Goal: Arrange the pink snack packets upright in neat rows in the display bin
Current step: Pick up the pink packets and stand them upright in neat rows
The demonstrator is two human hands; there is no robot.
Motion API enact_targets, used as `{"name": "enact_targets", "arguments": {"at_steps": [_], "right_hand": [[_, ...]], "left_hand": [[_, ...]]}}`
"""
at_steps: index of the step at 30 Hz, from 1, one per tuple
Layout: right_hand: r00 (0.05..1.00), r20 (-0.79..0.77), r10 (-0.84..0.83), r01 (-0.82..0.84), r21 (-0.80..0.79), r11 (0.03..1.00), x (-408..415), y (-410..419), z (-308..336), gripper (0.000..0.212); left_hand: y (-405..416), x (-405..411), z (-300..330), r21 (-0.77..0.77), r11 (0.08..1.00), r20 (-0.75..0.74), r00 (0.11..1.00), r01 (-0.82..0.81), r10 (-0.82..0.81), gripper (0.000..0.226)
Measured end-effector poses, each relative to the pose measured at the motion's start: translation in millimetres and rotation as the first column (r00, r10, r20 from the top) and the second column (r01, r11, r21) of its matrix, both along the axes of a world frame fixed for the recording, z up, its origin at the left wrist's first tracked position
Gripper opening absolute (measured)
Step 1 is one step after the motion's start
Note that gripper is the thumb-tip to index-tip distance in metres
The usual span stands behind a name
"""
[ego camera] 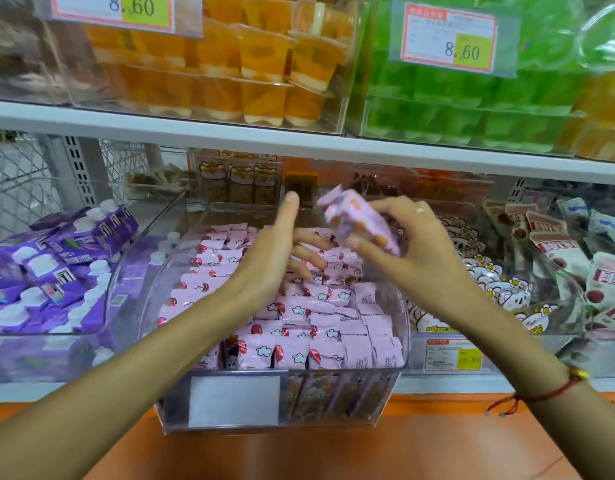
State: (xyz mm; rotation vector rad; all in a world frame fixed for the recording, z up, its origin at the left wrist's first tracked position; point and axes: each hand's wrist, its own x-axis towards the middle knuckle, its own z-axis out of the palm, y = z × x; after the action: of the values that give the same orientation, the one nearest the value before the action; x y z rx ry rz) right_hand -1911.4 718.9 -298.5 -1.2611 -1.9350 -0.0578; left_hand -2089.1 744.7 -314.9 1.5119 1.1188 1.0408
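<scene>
- The clear display bin [401, 327] sits at the front of the lower shelf, its bottom edge over the orange surface [333, 455]; a blank white label [234, 400] is on its front wall.
- Pink snack packets [299, 344] fill the bin in rows, most standing upright with the cloud-and-cherry print facing forward — a few at the right side show their plain backs.
- The right hand [413, 247] is raised above the back of the bin, fingers [359, 244] curled round a small bunch of pink packets [354, 216], which is blurred and tilted.
- The left hand [278, 258] is held edge-on over the middle of the bin, thumb up and fingers released and spread, their tips down among the packets; it grips nothing.
- Purple cartons [57, 265] with white caps lie in the bin to the left.
- White pouches [555, 251] with red print lie to the right.
- Above, orange jelly cups [264, 64] and green packs [472, 109] stand behind price tags — each reads 8.60.
</scene>
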Motion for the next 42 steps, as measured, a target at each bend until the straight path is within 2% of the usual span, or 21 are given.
{"name": "enact_targets", "arguments": {"at_steps": [1, 3, 6, 8, 10, 13, 17, 20, 24, 27, 30, 33, 36, 40, 42], "right_hand": [[0.992, -0.129, 0.002, -0.007, -0.038, 0.999, 2, 2, 1, 0.026], [0.932, -0.36, 0.036, -0.089, -0.132, 0.987, 4, 4, 1, 0.024], [0.778, -0.622, 0.089, -0.278, -0.213, 0.937, 3, 8, -4, 0.025], [0.771, -0.628, 0.103, -0.286, -0.197, 0.938, 3, 10, -7, 0.033], [0.854, -0.511, 0.094, -0.201, -0.157, 0.967, 5, 12, -9, 0.046], [0.988, -0.156, -0.01, -0.005, -0.091, 0.996, 11, 15, -10, 0.047], [0.992, 0.112, -0.056, 0.067, -0.1, 0.993, 14, 19, 0, 0.041], [0.961, 0.25, -0.117, 0.131, -0.042, 0.99, 13, 23, 16, 0.047], [0.894, 0.436, -0.106, 0.127, -0.02, 0.992, 2, 29, 29, 0.048], [0.863, 0.495, -0.101, 0.121, -0.009, 0.993, -5, 35, 30, 0.049], [0.849, 0.521, -0.088, 0.175, -0.12, 0.977, -5, 41, 27, 0.046], [0.832, 0.555, 0.001, 0.194, -0.292, 0.936, 0, 43, 21, 0.033], [0.747, 0.652, 0.131, 0.191, -0.4, 0.896, 6, 40, 14, 0.026], [0.542, 0.823, 0.169, 0.23, -0.339, 0.912, 1, 38, 10, 0.036], [0.483, 0.856, 0.183, 0.246, -0.333, 0.91, -5, 39, 9, 0.036]], "left_hand": [[1, -1, -6, 0.115, 0.993, -0.13, 0.991, -0.015, 0.03, 0.053], [-1, -4, -19, 0.275, 0.956, -0.374, 0.927, 0.101, 0.009, 0.025], [-5, -8, -28, 0.31, 0.907, -0.601, 0.798, 0.286, -0.046, 0.03], [-5, -7, -30, 0.366, 0.87, -0.729, 0.683, 0.332, 0.046, 0.034], [-4, -7, -31, 0.387, 0.86, -0.759, 0.644, 0.334, 0.091, 0.034], [-3, -7, -32, 0.377, 0.871, -0.754, 0.651, 0.316, 0.09, 0.032], [-1, -9, -33, 0.392, 0.867, -0.745, 0.659, 0.308, 0.103, 0.032], [-2, -9, -33, 0.397, 0.865, -0.736, 0.669, 0.308, 0.099, 0.032], [-1, -9, -34, 0.411, 0.862, -0.726, 0.679, 0.297, 0.112, 0.031], [-3, -9, -34, 0.41, 0.862, -0.722, 0.683, 0.299, 0.106, 0.032], [-3, -11, -33, 0.39, 0.864, -0.738, 0.669, 0.319, 0.086, 0.033], [-2, -12, -33, 0.376, 0.865, -0.747, 0.661, 0.332, 0.071, 0.033], [-1, -12, -33, 0.375, 0.866, -0.749, 0.658, 0.332, 0.072, 0.033], [-1, -11, -34, 0.371, 0.873, -0.735, 0.674, 0.315, 0.069, 0.033], [-3, -10, -33, 0.369, 0.875, -0.735, 0.675, 0.314, 0.068, 0.032]]}}
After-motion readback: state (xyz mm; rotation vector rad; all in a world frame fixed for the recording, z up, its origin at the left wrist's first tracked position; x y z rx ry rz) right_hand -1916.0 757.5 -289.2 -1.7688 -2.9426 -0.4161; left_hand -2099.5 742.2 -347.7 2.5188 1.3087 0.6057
